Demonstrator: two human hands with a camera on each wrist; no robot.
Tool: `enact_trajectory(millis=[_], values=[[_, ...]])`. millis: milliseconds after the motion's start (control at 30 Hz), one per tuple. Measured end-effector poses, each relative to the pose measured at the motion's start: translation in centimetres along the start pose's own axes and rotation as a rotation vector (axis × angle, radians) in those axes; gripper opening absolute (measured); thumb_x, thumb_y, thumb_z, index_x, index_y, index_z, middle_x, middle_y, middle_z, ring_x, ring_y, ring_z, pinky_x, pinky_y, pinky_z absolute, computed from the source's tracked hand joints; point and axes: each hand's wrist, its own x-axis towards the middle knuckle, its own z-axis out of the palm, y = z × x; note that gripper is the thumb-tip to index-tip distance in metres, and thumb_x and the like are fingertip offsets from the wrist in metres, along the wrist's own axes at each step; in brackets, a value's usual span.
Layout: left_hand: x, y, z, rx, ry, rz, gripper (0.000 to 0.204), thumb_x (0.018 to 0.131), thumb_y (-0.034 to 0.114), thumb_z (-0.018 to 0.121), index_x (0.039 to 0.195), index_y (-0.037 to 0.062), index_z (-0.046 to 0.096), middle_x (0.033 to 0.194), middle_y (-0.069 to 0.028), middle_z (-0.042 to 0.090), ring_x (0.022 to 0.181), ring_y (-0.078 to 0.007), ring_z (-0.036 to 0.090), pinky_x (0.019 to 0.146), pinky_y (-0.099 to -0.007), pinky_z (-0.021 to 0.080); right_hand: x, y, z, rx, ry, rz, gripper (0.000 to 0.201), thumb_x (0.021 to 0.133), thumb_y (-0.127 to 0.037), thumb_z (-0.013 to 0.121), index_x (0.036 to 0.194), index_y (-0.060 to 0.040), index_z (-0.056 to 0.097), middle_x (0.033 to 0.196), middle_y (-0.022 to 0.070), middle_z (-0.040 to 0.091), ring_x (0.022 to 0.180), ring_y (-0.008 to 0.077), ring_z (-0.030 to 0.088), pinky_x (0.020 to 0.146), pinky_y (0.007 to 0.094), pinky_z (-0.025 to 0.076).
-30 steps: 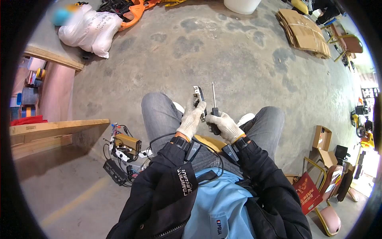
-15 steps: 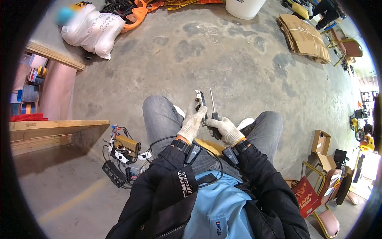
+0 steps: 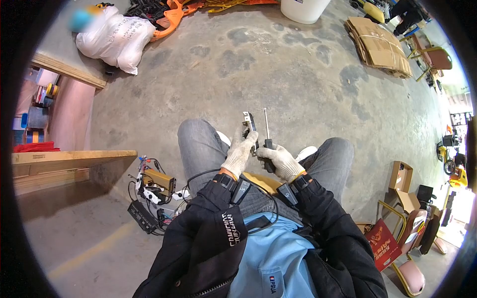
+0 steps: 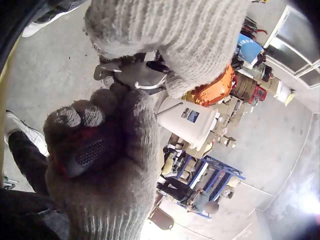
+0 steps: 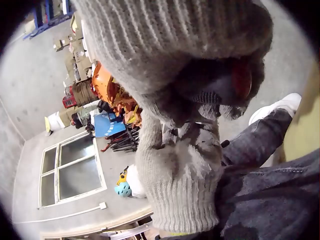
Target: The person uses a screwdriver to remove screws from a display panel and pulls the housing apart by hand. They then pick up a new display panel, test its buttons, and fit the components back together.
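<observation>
Both hands wear pale knitted gloves and are close together over the lap. My left hand (image 3: 240,153) grips a narrow black and silver metal part (image 3: 248,120), its bright bracketed end sticking out past the fingers; the lower portion is hidden in the glove. In my right hand (image 3: 284,161) is a screwdriver (image 3: 269,155), its shaft pointing up and away, beside the part. From the left wrist, the right hand's fingers (image 4: 90,112) curl round the black and red handle (image 4: 87,152), close to the metal part (image 4: 135,75).
A cable loops across the lap between the wrists. At the left on the floor lie a gold box (image 3: 159,179) and wired electronics, near a wooden ledge (image 3: 74,158). Farther off are a white bucket (image 3: 304,11), flattened cardboard (image 3: 380,47) and a white sack (image 3: 117,39); chairs stand at right.
The head view has shifted slightly, so the hands and floor sit a little lower in it. Both hands keep their holds, with the screwdriver still beside the part.
</observation>
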Motion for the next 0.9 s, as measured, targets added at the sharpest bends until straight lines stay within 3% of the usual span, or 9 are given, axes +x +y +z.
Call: enact_trajectory(millis=[67, 267, 367, 433, 567, 633, 867, 900], values=[[0.1, -0.2, -0.1, -0.02, 0.006, -0.003, 0.061, 0.101, 0.036, 0.07, 0.15, 0.0056, 0.049, 0.129, -0.0127, 0.064, 0.116, -0.0244, 0.061, 0.1, -0.0386, 0.05, 0.2, 0.1, -0.1, -0.001, 0.016, -0.004, 0.018, 0.088, -0.021, 0.079, 0.092, -0.005, 0.072, 0.075, 0.0013, 0.064, 0.06, 0.0113, 0.056, 0.055, 0.0282, 0.044], [-1.4, 2.3, 0.5, 0.048, -0.003, -0.025, 0.061, 0.102, 0.033, 0.069, 0.153, 0.0059, 0.047, 0.125, -0.0119, 0.064, 0.109, -0.0221, 0.063, 0.094, -0.0362, 0.053, 0.3, 0.2, 0.0, 0.018, 0.004, 0.003, 0.022, 0.09, -0.025, 0.078, 0.094, -0.0046, 0.073, 0.073, 0.0012, 0.064, 0.057, 0.0107, 0.055, 0.052, 0.0277, 0.042], [-2.0, 3.1, 0.9, 0.02, 0.008, -0.026, 0.057, 0.103, 0.027, 0.067, 0.152, 0.0067, 0.047, 0.121, -0.0106, 0.064, 0.104, -0.0198, 0.064, 0.089, -0.0342, 0.055, -0.4, -0.6, 0.1, -0.029, -0.005, 0.025, 0.025, 0.091, -0.028, 0.077, 0.095, -0.004, 0.074, 0.073, 0.0008, 0.064, 0.054, 0.0101, 0.053, 0.049, 0.027, 0.04], [-1.8, 2.7, 1.1, -0.04, 0.019, 0.005, 0.054, 0.101, 0.034, 0.068, 0.144, 0.0058, 0.051, 0.109, -0.0073, 0.061, 0.093, -0.0149, 0.056, 0.079, -0.0312, 0.051, -0.4, -0.6, -0.1, -0.065, -0.016, 0.026, 0.026, 0.093, -0.028, 0.075, 0.1, -0.0031, 0.074, 0.073, 0.0007, 0.064, 0.055, 0.0098, 0.054, 0.049, 0.0264, 0.04], [-1.6, 2.4, 0.6, 0.023, -0.005, 0.026, 0.057, 0.102, 0.035, 0.068, 0.148, 0.0061, 0.05, 0.11, -0.0068, 0.061, 0.093, -0.015, 0.057, 0.079, -0.0313, 0.051, -0.3, -0.5, -0.2, -0.09, -0.024, 0.03, 0.027, 0.095, -0.028, 0.073, 0.104, -0.0021, 0.075, 0.074, 0.0005, 0.064, 0.058, 0.0093, 0.055, 0.051, 0.0255, 0.041], [-1.1, 1.8, 0.5, -0.015, -0.021, 0.016, 0.055, 0.102, 0.027, 0.068, 0.15, 0.008, 0.049, 0.115, -0.0074, 0.064, 0.099, -0.0172, 0.063, 0.085, -0.0325, 0.054, -0.4, -0.6, 0.2, -0.08, -0.008, 0.01, 0.025, 0.094, -0.027, 0.074, 0.102, -0.0026, 0.074, 0.074, 0.0006, 0.064, 0.058, 0.0094, 0.056, 0.052, 0.0257, 0.042], [-2.1, 2.9, 0.9, 0.029, 0.041, -0.009, 0.054, 0.101, 0.03, 0.07, 0.147, 0.0079, 0.052, 0.116, -0.0068, 0.064, 0.099, -0.0153, 0.06, 0.085, -0.0298, 0.051, -0.6, -0.7, 0.1, -0.103, 0.008, -0.046, 0.017, 0.09, -0.02, 0.077, 0.092, -0.0056, 0.069, 0.074, 0.0003, 0.063, 0.061, 0.0105, 0.058, 0.056, 0.0269, 0.046], [-2.1, 2.8, 0.9, 0.026, 0.036, 0.022, 0.053, 0.102, 0.033, 0.069, 0.145, 0.0068, 0.053, 0.11, -0.0059, 0.064, 0.093, -0.014, 0.06, 0.08, -0.0294, 0.051, -0.4, -0.6, -0.1, -0.103, 0.008, -0.046, 0.017, 0.09, -0.02, 0.077, 0.092, -0.0056, 0.069, 0.074, 0.0003, 0.063, 0.061, 0.0105, 0.058, 0.056, 0.0269, 0.046]])
